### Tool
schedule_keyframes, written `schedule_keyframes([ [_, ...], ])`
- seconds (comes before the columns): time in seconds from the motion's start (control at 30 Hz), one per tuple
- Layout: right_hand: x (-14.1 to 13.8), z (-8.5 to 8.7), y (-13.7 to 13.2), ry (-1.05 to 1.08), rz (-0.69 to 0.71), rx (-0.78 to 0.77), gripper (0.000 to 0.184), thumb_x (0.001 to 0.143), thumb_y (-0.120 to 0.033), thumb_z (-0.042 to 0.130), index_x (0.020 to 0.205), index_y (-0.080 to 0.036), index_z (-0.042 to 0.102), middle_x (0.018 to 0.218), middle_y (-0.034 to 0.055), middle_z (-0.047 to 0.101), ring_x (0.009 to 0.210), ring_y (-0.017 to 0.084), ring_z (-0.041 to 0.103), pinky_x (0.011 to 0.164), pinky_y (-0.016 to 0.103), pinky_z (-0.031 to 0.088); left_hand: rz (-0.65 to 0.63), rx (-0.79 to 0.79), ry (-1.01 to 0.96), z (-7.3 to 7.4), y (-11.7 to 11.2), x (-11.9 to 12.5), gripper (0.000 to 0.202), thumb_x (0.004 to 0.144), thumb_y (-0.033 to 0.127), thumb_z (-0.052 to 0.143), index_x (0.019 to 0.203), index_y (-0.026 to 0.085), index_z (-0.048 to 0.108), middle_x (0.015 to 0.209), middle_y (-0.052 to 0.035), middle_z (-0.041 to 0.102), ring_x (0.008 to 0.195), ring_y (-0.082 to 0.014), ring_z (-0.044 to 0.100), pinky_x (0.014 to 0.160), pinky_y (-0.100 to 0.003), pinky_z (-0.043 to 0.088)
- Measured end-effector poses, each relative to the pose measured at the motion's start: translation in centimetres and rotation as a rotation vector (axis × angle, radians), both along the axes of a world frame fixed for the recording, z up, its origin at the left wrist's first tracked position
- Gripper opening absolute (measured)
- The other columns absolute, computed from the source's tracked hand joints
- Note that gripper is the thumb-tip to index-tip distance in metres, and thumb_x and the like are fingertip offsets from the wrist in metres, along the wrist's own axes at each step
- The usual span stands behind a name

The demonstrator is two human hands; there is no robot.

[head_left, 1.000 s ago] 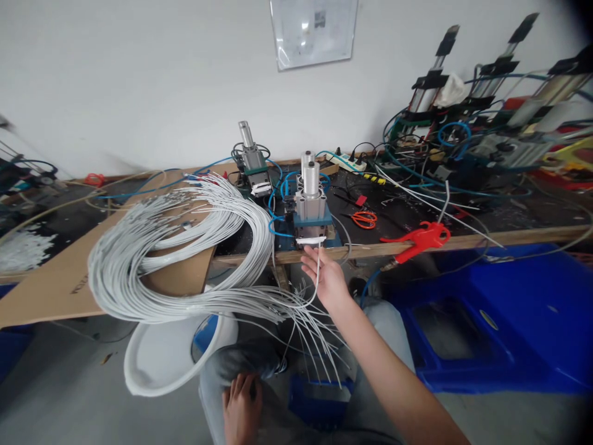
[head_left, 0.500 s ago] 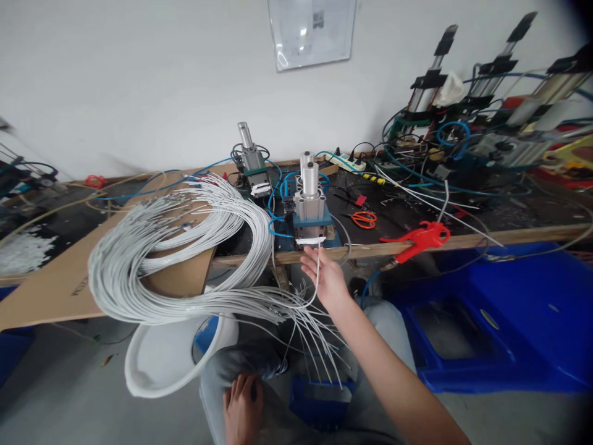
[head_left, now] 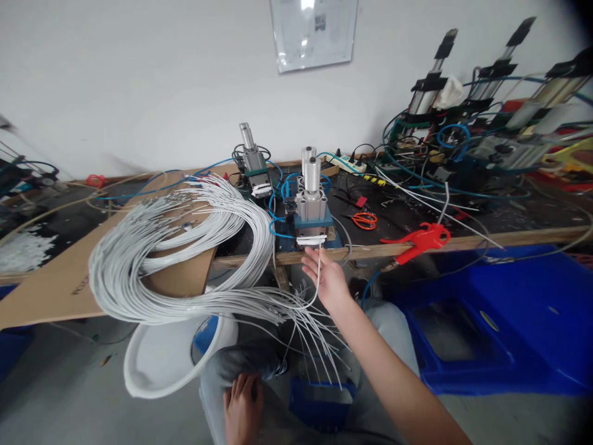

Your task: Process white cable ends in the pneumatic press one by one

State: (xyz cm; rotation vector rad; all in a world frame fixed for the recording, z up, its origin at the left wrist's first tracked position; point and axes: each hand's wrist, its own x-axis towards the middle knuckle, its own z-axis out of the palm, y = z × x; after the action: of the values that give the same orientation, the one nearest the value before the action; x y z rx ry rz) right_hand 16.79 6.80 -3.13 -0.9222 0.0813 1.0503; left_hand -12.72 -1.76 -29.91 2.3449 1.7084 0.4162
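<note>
My right hand (head_left: pixel 330 281) is at the front of a small pneumatic press (head_left: pixel 311 207) on the bench edge. Thumb and forefinger pinch a white cable (head_left: pixel 318 278) just below the press, while the other fingers are spread. The cable's upper end runs up to a white strip (head_left: pixel 311 240) at the press's front; its very tip is hidden. From my hand the cable curves down left toward a large looped bundle of white cables (head_left: pixel 115 272). Low in the view, my left hand (head_left: pixel 243 405) lies on my thigh, fingers extended, holding nothing.
A red air gun (head_left: pixel 424 238) lies at the bench edge, with orange-handled scissors (head_left: pixel 364 220) behind it. A second press (head_left: pixel 252 161) stands at the back. Cardboard (head_left: pixel 50 296) lies under the bundle, and a white tub (head_left: pixel 160 364) stands below. A blue bin (head_left: pixel 523 321) is at right.
The press's knurled tops stand slightly higher than before. My hands and the cable look almost unmoved; the whole view has shifted very slightly.
</note>
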Motion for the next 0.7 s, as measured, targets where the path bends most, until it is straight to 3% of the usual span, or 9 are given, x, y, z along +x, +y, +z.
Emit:
schedule_keyframes([
  [0.37,-0.4,-0.6,-1.2,-0.031,0.018,0.047,0.014,0.095,-0.024,0.058,0.084,-0.015,0.060,0.080,0.0030,0.075,0.060,0.013,0.069,0.055,0.023,0.054,0.007,0.010,0.028,0.3,0.1,0.1,0.029,0.094,0.023,0.045,0.095,0.024,0.074,0.102,-0.0024,0.070,0.098,-0.0183,0.063,0.086,-0.033,0.035],
  [0.5,-1.1,-1.7,-3.3,-0.062,0.069,0.087,0.034,0.069,-0.037,0.085,0.079,-0.013,0.061,0.070,0.0038,0.072,0.055,0.014,0.066,0.052,0.023,0.052,0.008,0.010,0.047,0.5,0.0,0.2,0.027,0.093,0.023,0.047,0.096,0.025,0.074,0.100,-0.0005,0.070,0.096,-0.0175,0.063,0.085,-0.032,0.036],
  [0.57,-1.4,-1.9,-4.6,-0.113,0.107,0.155,0.045,0.060,-0.043,0.089,0.079,-0.014,0.062,0.067,0.0025,0.071,0.054,0.014,0.064,0.051,0.023,0.050,0.019,-0.004,0.051,0.7,0.0,0.4,0.026,0.094,0.023,0.048,0.096,0.026,0.074,0.100,0.0006,0.070,0.095,-0.0175,0.063,0.086,-0.033,0.036],
  [0.7,-1.5,-1.4,-6.6,-0.233,0.189,0.308,0.036,0.075,-0.045,0.080,0.080,-0.017,0.060,0.064,-0.0007,0.067,0.055,0.011,0.062,0.054,0.021,0.049,0.011,-0.002,0.058,1.0,0.0,0.5,0.024,0.093,0.024,0.049,0.097,0.025,0.073,0.101,0.0001,0.069,0.096,-0.0180,0.062,0.087,-0.033,0.036],
])
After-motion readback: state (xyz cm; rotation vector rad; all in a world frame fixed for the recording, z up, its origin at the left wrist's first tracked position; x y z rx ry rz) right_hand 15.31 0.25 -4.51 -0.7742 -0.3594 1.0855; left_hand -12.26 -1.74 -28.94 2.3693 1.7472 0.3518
